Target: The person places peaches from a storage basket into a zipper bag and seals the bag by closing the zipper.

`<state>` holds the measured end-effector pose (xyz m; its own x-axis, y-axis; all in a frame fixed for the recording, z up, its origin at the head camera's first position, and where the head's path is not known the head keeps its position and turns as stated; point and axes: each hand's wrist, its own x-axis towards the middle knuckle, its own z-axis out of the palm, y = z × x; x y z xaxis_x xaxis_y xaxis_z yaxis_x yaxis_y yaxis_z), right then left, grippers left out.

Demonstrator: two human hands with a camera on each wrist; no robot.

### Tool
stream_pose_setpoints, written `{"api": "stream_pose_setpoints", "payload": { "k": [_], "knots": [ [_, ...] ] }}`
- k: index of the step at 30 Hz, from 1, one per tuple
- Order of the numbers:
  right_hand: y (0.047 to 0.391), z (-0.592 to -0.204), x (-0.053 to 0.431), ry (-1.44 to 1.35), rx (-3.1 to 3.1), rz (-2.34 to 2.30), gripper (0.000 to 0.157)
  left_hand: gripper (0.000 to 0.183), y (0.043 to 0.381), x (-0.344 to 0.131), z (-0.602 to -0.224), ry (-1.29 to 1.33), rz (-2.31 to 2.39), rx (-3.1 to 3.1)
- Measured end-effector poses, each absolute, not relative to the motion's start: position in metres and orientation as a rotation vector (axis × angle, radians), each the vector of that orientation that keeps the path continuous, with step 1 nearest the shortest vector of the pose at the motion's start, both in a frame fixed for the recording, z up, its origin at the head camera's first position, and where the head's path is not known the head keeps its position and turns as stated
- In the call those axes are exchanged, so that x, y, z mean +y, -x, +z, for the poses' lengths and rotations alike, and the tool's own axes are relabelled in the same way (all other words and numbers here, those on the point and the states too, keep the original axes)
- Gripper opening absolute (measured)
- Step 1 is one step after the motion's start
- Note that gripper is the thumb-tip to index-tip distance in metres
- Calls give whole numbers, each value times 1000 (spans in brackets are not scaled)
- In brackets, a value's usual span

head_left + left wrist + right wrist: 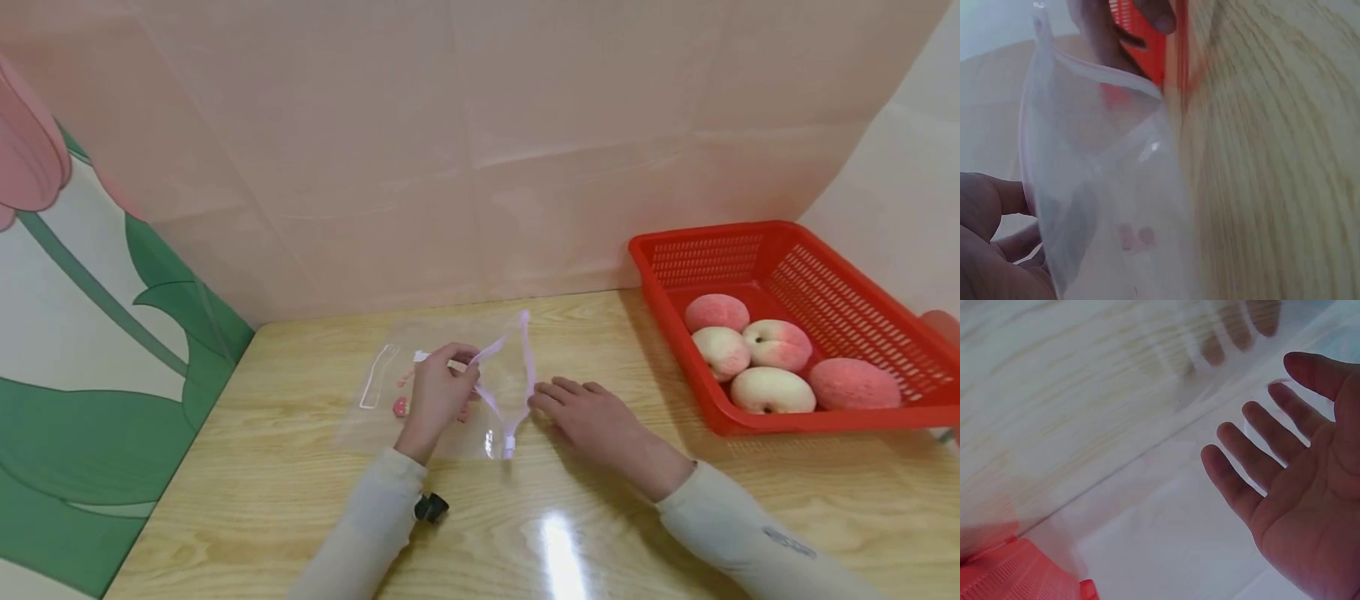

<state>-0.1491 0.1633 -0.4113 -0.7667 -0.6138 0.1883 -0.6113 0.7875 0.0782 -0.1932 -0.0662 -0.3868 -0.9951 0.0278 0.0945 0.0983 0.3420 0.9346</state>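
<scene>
A clear zip bag (450, 442) with a lilac zip edge and small red printed marks lies on the wooden table. Its mouth gapes toward the right, and a slider sits at the near end of the zip. My left hand (441, 387) pinches the upper lip of the bag between thumb and fingers and holds it raised. In the left wrist view the bag (1110, 206) hangs spread beside that hand (991, 244). My right hand (592, 421) is just right of the mouth, fingers extended and fingertips by the zip edge. The right wrist view shows that hand (1304, 469) with its fingers spread, holding nothing.
A red plastic basket (675, 350) stands at the right with several peaches (776, 344) in it. The wooden table (285, 467) meets a pink-draped wall (375, 167) at the back. A small black object (431, 508) shows at the left wrist.
</scene>
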Motion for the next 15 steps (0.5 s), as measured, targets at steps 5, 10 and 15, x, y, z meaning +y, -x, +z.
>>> {"api": "stream_pose_setpoints", "payload": {
  "k": [5,10,15],
  "knots": [
    [147,-407,164,-931,-2785,-44,50,21,194,-66,-388,147,-1818,-2481],
    [147,-407,163,-933,-2721,-19,51,21,193,-66,-385,111,-1879,-2467],
    [148,-408,162,-935,-2652,6,49,22,192,-65,-383,104,-1927,-2475]
  ]
}}
